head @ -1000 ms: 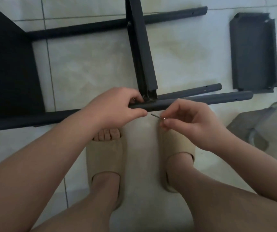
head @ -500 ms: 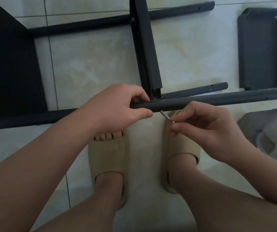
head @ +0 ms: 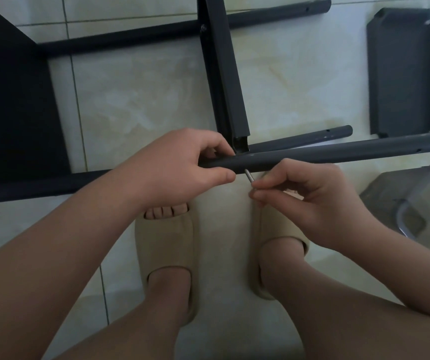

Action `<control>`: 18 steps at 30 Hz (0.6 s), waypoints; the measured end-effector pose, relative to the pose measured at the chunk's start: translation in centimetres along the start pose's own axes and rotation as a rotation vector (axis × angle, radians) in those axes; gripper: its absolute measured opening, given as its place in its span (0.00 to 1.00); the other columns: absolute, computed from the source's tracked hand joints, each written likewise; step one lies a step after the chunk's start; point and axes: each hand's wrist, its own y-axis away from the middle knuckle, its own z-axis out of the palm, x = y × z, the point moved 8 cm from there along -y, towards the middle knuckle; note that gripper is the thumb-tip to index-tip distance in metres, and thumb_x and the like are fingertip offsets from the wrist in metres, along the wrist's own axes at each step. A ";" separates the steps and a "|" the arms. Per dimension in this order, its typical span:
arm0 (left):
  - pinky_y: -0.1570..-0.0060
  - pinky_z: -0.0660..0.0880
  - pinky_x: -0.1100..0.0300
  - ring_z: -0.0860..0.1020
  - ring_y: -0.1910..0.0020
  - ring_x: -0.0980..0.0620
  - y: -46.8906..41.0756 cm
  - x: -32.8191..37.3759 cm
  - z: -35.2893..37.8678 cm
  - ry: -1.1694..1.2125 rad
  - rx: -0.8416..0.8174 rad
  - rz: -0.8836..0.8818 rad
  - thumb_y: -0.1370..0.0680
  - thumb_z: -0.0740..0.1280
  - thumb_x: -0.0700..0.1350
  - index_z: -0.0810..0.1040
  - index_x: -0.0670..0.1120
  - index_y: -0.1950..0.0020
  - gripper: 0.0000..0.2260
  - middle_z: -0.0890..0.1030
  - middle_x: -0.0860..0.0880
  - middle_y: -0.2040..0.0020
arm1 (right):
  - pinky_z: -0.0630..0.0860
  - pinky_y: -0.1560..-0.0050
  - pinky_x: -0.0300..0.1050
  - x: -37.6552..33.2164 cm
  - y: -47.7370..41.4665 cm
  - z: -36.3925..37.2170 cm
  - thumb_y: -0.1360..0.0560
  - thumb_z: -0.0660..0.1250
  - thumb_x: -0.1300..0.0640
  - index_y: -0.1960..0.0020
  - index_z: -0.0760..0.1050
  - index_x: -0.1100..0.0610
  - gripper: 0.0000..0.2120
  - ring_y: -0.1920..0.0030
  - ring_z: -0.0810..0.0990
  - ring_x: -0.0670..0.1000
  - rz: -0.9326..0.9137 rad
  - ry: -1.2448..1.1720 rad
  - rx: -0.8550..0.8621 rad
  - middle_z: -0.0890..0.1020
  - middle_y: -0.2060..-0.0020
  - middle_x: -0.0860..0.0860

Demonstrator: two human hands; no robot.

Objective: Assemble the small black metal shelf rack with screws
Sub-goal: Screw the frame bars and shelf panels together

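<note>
A dark round tube [head: 338, 152] runs left to right across the middle, and my left hand [head: 177, 167] grips it right below the end of an upright black shelf panel [head: 224, 74]. My right hand [head: 310, 196] pinches a thin silver screw [head: 249, 176] whose tip touches the underside of the tube beside my left thumb. A second tube [head: 299, 140] lies just behind, and a third [head: 156, 32] crosses the floor at the top. A large black shelf panel [head: 8, 105] fills the left side.
A loose dark shelf tray [head: 406, 74] lies on the tiled floor at the upper right. A translucent plastic stool [head: 414, 203] stands at the right edge. My feet in beige slippers [head: 167, 245] are planted below the hands.
My right hand has carried the screw up and left until its tip meets the tube. The tube's right end has swung further toward the right edge of the view.
</note>
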 end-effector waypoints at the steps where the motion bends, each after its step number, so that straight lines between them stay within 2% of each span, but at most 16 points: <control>1: 0.64 0.69 0.63 0.78 0.64 0.61 0.0 0.1 0.1 0.011 -0.014 0.011 0.24 0.71 0.54 0.81 0.61 0.46 0.08 0.81 0.58 0.59 | 0.82 0.55 0.42 -0.2 -0.2 0.1 0.27 0.74 0.63 0.55 0.82 0.60 0.01 0.60 0.86 0.45 -0.020 0.028 0.001 0.86 0.62 0.50; 5: 0.64 0.68 0.64 0.77 0.67 0.62 -0.1 0.1 0.3 0.066 -0.087 0.015 0.23 0.71 0.54 0.80 0.65 0.43 0.10 0.80 0.61 0.60 | 0.79 0.58 0.32 -0.5 -0.6 0.4 0.26 0.75 0.67 0.55 0.83 0.63 0.02 0.62 0.85 0.40 -0.041 0.109 0.023 0.85 0.63 0.46; 8: 0.65 0.67 0.66 0.76 0.67 0.63 -0.5 -0.1 0.4 0.077 -0.125 0.015 0.23 0.70 0.54 0.80 0.67 0.43 0.10 0.79 0.62 0.61 | 0.79 0.57 0.32 -0.6 -0.6 0.3 0.26 0.75 0.66 0.54 0.84 0.61 0.03 0.60 0.85 0.38 -0.038 0.156 0.051 0.86 0.63 0.46; 11: 0.64 0.67 0.64 0.75 0.68 0.61 -0.8 -0.3 0.5 0.082 -0.145 0.004 0.23 0.69 0.54 0.79 0.68 0.44 0.10 0.79 0.62 0.63 | 0.80 0.55 0.34 -0.5 -0.5 0.3 0.26 0.75 0.67 0.53 0.84 0.59 0.05 0.58 0.85 0.38 -0.018 0.163 0.084 0.87 0.61 0.46; 13: 0.65 0.68 0.64 0.75 0.68 0.61 -1.0 -0.4 0.6 0.073 -0.157 -0.003 0.23 0.69 0.55 0.79 0.67 0.43 0.10 0.79 0.62 0.63 | 0.82 0.52 0.39 0.1 -0.5 0.4 0.26 0.74 0.68 0.55 0.83 0.58 0.05 0.58 0.86 0.40 0.057 0.072 0.088 0.87 0.61 0.46; 18: 0.69 0.66 0.70 0.75 0.68 0.62 -1.2 -0.4 0.6 0.054 -0.149 -0.008 0.23 0.69 0.53 0.80 0.65 0.42 0.10 0.78 0.64 0.64 | 0.84 0.51 0.50 1.6 -0.5 0.8 0.26 0.72 0.71 0.56 0.82 0.60 0.07 0.60 0.88 0.52 0.245 -0.297 0.134 0.87 0.63 0.54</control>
